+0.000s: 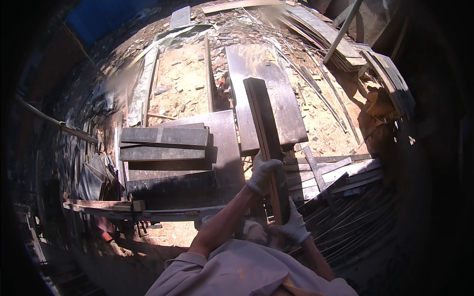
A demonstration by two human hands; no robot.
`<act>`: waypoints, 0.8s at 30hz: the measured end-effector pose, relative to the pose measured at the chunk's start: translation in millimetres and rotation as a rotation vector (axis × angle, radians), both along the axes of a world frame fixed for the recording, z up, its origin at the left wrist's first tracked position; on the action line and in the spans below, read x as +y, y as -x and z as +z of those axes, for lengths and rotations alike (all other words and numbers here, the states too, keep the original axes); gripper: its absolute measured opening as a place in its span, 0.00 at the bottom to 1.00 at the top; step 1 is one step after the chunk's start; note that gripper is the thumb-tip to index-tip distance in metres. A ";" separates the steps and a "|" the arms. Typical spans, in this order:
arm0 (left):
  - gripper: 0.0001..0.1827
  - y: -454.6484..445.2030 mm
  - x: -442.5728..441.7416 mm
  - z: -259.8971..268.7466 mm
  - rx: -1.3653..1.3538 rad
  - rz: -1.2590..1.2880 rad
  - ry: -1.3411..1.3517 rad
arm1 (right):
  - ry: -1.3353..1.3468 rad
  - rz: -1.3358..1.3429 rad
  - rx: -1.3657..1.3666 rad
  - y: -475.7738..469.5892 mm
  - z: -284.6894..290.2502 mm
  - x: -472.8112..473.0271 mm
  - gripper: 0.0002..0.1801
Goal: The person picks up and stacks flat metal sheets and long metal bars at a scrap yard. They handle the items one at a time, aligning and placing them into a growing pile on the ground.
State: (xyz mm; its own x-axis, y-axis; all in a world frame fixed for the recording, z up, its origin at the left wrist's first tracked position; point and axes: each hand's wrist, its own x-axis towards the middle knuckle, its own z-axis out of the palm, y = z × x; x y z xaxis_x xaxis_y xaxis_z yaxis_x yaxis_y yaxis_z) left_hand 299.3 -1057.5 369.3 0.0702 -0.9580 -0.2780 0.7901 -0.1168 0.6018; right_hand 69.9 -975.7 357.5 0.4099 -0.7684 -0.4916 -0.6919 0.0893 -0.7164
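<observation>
A long bundle of dark-faced plywood strips (272, 162) slants up and away in front of my body. My left hand (262, 174), in a pale work glove, grips it around the middle from the left side. Lower down, my right hand (293, 225), gloved too, holds the near end. A seam along the edge shows that layers lie together; their exact number is hard to tell. To the left, several similar plywood strips (163, 153) lie on a dark panel (226, 148). Beyond the bundle's upper part is another dark sheet (266, 92), partly in bright sun.
Wood chips and offcuts litter the ground (181, 81). Stacked sheets (329, 37) and a leaning pole (342, 31) stand at the far right. Long strips (344, 214) lie in shadow at the near right. A timber rail (111, 207) edges the left work surface.
</observation>
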 end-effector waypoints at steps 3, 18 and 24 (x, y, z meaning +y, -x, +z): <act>0.24 -4.8 0.6 -6.3 0.032 -0.056 0.019 | -0.021 0.003 -0.020 -4.0 8.4 1.7 0.79; 0.26 -10.2 0.8 -7.4 0.147 -0.106 0.025 | 0.104 -0.005 0.085 -4.8 6.8 5.3 0.83; 0.31 -11.1 -1.9 -10.2 0.255 -0.131 0.021 | 0.124 -0.041 0.071 -5.8 4.5 9.4 0.85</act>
State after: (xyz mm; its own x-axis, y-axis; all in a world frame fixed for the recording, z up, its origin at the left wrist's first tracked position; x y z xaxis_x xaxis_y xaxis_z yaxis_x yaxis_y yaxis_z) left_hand 310.4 -1059.4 359.1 -0.1242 -0.9601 -0.2506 0.8951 -0.2174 0.3893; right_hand 75.7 -966.3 361.9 0.3450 -0.8401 -0.4185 -0.7386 0.0321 -0.6733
